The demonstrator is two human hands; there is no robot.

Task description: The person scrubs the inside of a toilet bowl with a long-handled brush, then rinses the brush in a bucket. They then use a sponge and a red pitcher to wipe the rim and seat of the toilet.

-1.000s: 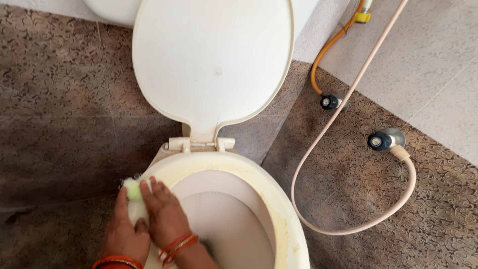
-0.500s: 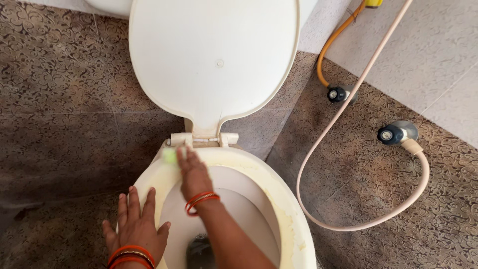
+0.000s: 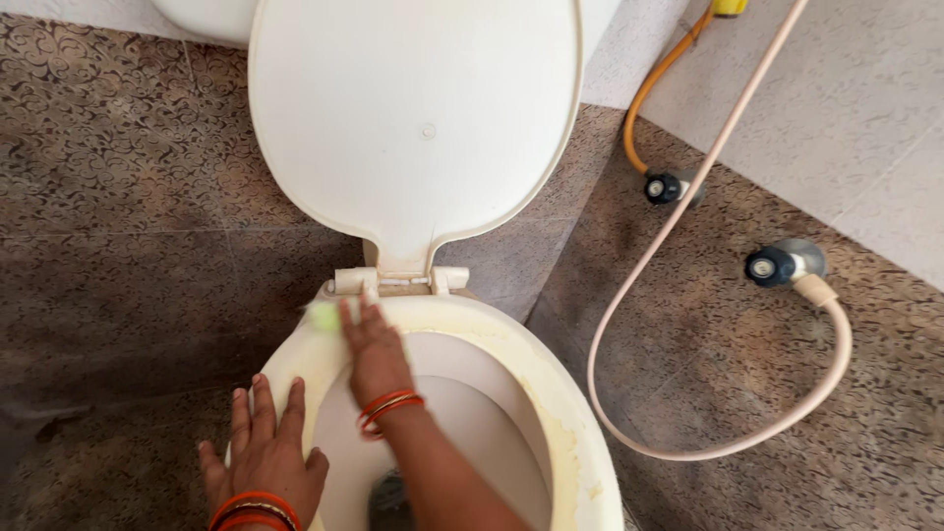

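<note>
While pressed flat, green sponge (image 3: 324,316) (blurred), right hand (image 3: 374,352)

We are looking down at a floor (image 3: 128,246) of brown tiles with a swirling pattern, meeting a paler grey tiled wall (image 3: 865,108) at the right. A beige hose (image 3: 688,197) is looping across the tiles, an orange hose (image 3: 654,93) beside it, both running to what seem to be wall valves (image 3: 772,265). Soft daylight is falling evenly.
</note>
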